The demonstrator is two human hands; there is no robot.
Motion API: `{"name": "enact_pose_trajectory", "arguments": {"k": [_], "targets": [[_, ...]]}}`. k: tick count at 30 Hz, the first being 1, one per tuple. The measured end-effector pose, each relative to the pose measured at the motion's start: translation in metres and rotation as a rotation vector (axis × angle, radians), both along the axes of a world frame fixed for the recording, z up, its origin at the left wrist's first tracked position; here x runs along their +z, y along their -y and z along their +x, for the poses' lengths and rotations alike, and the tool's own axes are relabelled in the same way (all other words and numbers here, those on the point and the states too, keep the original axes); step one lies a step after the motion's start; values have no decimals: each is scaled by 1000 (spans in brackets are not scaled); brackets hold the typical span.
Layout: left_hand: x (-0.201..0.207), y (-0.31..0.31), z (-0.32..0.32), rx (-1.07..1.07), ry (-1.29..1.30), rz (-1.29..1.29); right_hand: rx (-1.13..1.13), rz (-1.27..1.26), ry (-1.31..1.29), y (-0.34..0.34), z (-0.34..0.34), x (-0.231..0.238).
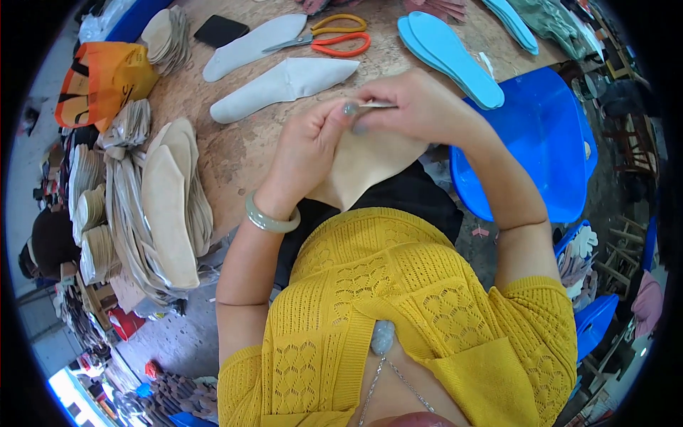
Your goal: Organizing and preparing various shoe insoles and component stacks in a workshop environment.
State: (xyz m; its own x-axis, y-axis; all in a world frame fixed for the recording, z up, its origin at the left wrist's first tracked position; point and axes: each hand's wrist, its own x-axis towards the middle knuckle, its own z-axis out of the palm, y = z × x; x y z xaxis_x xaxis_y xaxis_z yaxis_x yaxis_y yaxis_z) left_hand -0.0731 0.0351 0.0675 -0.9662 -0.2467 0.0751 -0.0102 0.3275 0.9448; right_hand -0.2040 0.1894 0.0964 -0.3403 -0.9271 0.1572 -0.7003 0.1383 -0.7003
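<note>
Both of my hands meet over my lap at the table's near edge, on a soft beige piece of material that hangs down over my dark clothing. My left hand pinches its upper edge between thumb and fingers. My right hand is closed at the same edge, its fingertips close to the left thumb. A thin pale sliver shows between the hands; whether it is a folded edge or a separate small thing I cannot tell. Just beyond lie two pale grey cut pieces and scissors with one orange and one red handle.
Stacks of beige cut pieces line the table's left side, near an orange bag and a black phone-like object. Light blue insoles lie at the far right. A blue plastic basin stands beside my right arm.
</note>
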Motion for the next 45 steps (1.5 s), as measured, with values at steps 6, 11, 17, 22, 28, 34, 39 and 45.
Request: {"name": "enact_pose_trajectory", "arguments": {"k": [6,11,17,22,28,34,39,45], "targets": [[4,9,4,-19,132,510,-75,-23,162,18,-50,-1],[1,6,-9,207,-90,763,-106,-689,1006,11,-72,-33],[-8,4,-13,343,-200,769,-299,-319,1493,17,33,-80],[1,0,-12,355,-301,793,-118,-156,1424,-10,47,-84],[-15,-14,-11,330,-268,372,-235,-185,900,29,40,-50],[-9,-5,-6,280,-240,232,-175,-642,881,33,69,-53],[-8,-7,-4,165,-150,475,-177,-360,857,15,57,-53],[-13,-4,-7,217,-139,324,-132,-461,854,15,52,-64]]}}
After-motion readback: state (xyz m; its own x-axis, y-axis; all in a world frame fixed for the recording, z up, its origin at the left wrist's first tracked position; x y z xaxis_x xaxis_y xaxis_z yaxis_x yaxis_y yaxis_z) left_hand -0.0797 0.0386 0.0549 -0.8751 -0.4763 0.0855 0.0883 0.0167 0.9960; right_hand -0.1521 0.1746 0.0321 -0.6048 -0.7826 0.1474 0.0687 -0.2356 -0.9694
